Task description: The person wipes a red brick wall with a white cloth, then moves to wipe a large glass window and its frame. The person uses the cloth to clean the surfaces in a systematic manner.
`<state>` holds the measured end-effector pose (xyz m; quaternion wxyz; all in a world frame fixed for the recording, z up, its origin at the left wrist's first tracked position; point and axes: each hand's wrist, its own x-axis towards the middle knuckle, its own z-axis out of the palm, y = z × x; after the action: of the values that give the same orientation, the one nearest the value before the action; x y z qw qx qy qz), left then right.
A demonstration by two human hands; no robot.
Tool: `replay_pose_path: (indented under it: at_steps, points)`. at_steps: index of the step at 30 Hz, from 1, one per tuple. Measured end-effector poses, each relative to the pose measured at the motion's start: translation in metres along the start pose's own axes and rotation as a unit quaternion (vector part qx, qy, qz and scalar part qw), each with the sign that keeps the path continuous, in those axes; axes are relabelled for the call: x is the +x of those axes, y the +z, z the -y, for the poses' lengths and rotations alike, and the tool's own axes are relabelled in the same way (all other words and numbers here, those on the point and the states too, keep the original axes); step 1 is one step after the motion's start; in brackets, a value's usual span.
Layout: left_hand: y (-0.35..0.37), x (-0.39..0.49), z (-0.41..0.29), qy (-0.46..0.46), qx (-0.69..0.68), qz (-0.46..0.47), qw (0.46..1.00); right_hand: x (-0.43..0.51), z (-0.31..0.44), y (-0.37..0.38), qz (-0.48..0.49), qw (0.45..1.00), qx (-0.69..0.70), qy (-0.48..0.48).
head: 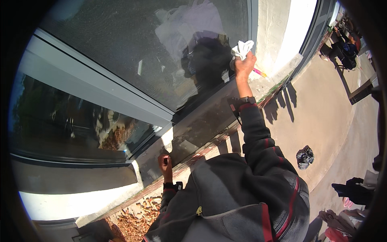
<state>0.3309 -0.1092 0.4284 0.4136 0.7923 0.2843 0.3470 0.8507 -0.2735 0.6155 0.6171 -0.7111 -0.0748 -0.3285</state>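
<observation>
My right hand (245, 67) is closed around a crumpled white cloth or paper (242, 49), raised near the right edge of the dark window screen (127, 39). A pink and yellow stick-like object (260, 72) lies just beside that hand on the sill (205, 124). Lower down, my left hand (165, 163) is beside the sill with its fingers curled; whether it holds anything is unclear. My head's shadow falls across the screen and sill.
A grey window frame (99, 81) divides the screen from a dark glass pane (75, 121). Orange-brown pieces (136, 219) cover the ground at the lower left. A striped cloth (305, 157) and piled clothes (341, 222) lie to the right, below a dark metal-like frame (358, 93).
</observation>
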Motion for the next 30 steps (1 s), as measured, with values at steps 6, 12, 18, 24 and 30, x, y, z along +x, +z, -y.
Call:
replay_pose_path:
  at_steps: [6,12,18,24,30]
  points:
    - [-0.001,-0.001,0.004,-0.033,-0.031,0.005,0.999,-0.085,0.141,-0.004,0.219,0.935,0.109,-0.258]
    - [0.003,0.000,0.002,-0.020,-0.075,-0.010,0.997,-0.058,0.132,0.001,0.231,0.849,0.102,-0.465]
    - [0.003,-0.002,0.005,-0.028,-0.045,-0.010,0.999,0.035,0.061,0.006,-0.040,0.996,0.042,-0.068]
    - [0.001,0.001,0.007,-0.026,-0.027,-0.010,0.999,-0.133,0.162,-0.005,0.297,0.827,0.116,-0.463]
    - [0.000,-0.001,0.003,0.002,-0.024,-0.004,1.000,-0.049,0.025,0.004,0.139,0.960,0.111,-0.215]
